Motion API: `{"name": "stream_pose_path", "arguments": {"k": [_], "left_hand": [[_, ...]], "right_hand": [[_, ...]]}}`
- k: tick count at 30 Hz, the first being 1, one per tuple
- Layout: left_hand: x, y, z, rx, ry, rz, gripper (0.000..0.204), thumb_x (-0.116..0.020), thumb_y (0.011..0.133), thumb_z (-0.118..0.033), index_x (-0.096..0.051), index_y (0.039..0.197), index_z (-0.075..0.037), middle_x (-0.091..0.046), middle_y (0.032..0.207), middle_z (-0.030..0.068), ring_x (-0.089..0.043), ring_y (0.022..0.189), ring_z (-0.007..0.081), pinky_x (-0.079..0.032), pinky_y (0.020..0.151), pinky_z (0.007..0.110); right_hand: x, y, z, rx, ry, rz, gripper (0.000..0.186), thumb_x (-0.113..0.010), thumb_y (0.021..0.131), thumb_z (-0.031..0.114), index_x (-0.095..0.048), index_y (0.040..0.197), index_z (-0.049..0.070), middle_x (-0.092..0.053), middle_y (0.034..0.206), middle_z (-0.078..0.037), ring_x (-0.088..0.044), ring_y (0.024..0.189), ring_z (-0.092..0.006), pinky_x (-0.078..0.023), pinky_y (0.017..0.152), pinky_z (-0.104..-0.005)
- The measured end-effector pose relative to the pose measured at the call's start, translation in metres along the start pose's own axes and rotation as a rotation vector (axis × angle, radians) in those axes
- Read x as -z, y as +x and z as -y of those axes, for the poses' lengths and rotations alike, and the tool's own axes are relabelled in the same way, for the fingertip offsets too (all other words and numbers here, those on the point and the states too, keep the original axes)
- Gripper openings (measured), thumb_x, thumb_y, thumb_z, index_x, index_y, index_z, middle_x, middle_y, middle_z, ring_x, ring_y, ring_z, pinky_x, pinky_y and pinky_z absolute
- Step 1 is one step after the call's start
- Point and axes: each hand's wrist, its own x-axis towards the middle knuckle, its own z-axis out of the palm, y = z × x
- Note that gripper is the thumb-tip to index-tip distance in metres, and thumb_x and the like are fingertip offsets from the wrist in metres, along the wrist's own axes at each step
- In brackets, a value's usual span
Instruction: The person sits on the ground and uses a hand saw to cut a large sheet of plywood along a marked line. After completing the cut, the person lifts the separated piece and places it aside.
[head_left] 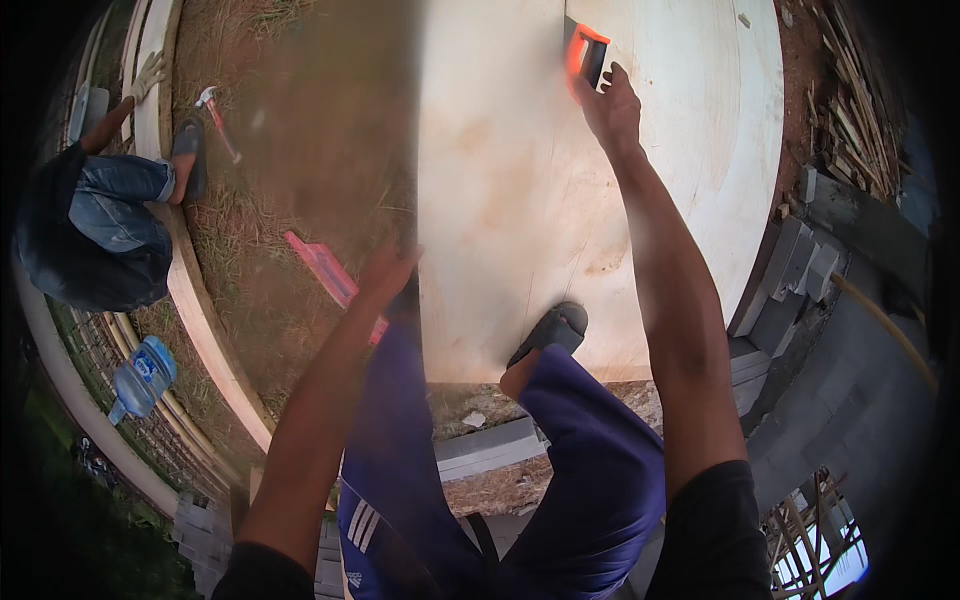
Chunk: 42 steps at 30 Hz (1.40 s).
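Note:
A pale plywood sheet (500, 200) lies before me with a thin line running along it. At its far part, a handsaw (579, 60) with an orange and black handle stands at that line, its blade mostly hidden. My right hand (614, 108) is beside the lower end of the handle, fingers apart and not wrapped round it, the thumb close to the orange edge. My left hand (388, 272) is at the sheet's left edge and seems to grip it; a smear in the picture blurs its fingers. My sandalled right foot (560, 328) stands on the sheet.
A claw hammer (218, 122) and a pink-red strip (325, 268) lie on the grassy dirt. At left, another person (100, 220) sits by long timber planks (205, 310). A water bottle (143, 378) lies near. Grey blocks (790, 265) and wood scraps (850, 110) are at right.

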Motion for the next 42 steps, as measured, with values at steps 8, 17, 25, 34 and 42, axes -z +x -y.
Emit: {"name": "stream_pose_path", "arguments": {"k": [8,17,25,34,42], "left_hand": [[-0.026,0.077,-0.067,-0.069,-0.132,-0.247,0.099,-0.079,0.087,-0.049,-0.032,0.155,0.007,-0.051,0.147,0.0298,-0.054,0.134,0.0351,-0.044,0.111,0.045],[-0.059,0.104,-0.053,0.023,-0.317,-0.032,0.113,-0.086,0.080,-0.046,-0.022,0.158,0.006,-0.041,0.156,0.0288,-0.044,0.144,0.0375,-0.037,0.118,0.044],[-0.069,0.041,-0.029,0.015,-0.104,0.091,0.123,-0.086,0.081,-0.044,-0.008,0.162,0.007,-0.032,0.161,0.0293,-0.035,0.150,0.0367,-0.031,0.122,0.044],[-0.087,0.068,0.018,-0.018,-0.033,-0.117,0.113,-0.085,0.075,-0.058,-0.031,0.152,0.004,-0.041,0.156,0.0240,-0.040,0.145,0.0397,-0.021,0.120,0.064],[-0.053,0.070,-0.058,-0.053,-0.131,-0.160,0.092,-0.090,0.074,-0.049,-0.049,0.130,0.011,-0.064,0.127,0.0289,-0.064,0.117,0.0385,-0.050,0.101,0.046]], "right_hand": [[-0.020,0.066,0.022,-0.367,0.514,0.149,0.041,-0.070,0.086,0.027,-0.064,0.107,-0.008,-0.072,0.086,-0.014,-0.069,0.080,-0.0292,-0.055,0.076,-0.0418],[-0.050,0.004,-0.006,-0.214,0.406,-0.096,0.024,-0.060,0.087,0.015,-0.052,0.070,-0.002,-0.060,0.064,-0.013,-0.056,0.059,-0.0249,-0.047,0.063,-0.0429],[-0.038,0.002,0.001,-0.246,0.276,-0.054,0.032,-0.062,0.091,0.019,-0.052,0.068,-0.001,-0.058,0.062,-0.012,-0.054,0.057,-0.0227,-0.046,0.060,-0.0432],[-0.026,-0.004,0.029,-0.259,0.387,-0.066,0.022,-0.063,0.090,0.017,-0.077,0.099,0.003,-0.061,0.067,-0.001,-0.051,0.055,-0.0106,-0.044,0.054,-0.0302],[-0.010,-0.030,0.051,-0.310,0.294,-0.080,0.024,-0.060,0.084,0.017,-0.049,0.068,0.003,-0.051,0.064,-0.003,-0.041,0.058,-0.0136,-0.037,0.052,-0.0348]]}}
